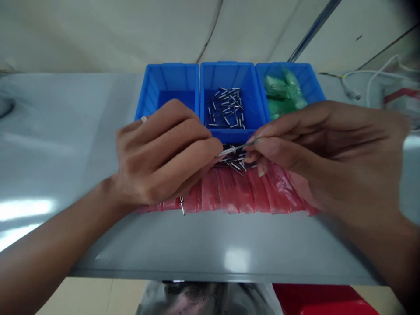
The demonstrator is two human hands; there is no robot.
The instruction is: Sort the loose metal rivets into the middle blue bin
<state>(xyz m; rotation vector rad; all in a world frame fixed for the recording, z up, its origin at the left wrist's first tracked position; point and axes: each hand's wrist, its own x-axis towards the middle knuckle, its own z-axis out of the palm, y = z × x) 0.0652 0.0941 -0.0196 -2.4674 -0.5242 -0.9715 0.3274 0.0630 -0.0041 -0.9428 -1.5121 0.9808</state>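
Between my two hands is a silvery blind rivet (232, 150) with a thin mandrel. My left hand (167, 153) pinches its thicker end between thumb and fingers. The tip of the thin mandrel is pinched in my right hand (315, 148), with the other fingers curled below. Just under the rivet lies a pile of similar rivets (236, 165), partly covered by my hands. A row of red plastic bags (229, 190) overlaps along the table below both hands. One loose rivet (182, 205) rests at the bags' left side.
Three blue bins stand side by side: a left bin (172, 68), a middle bin (226, 68) with many rivets, and a right bin (315, 83) with green plastic bags (284, 92). White cables (370, 76) lie at the back right. The grey table's front edge (210, 278) is near me.
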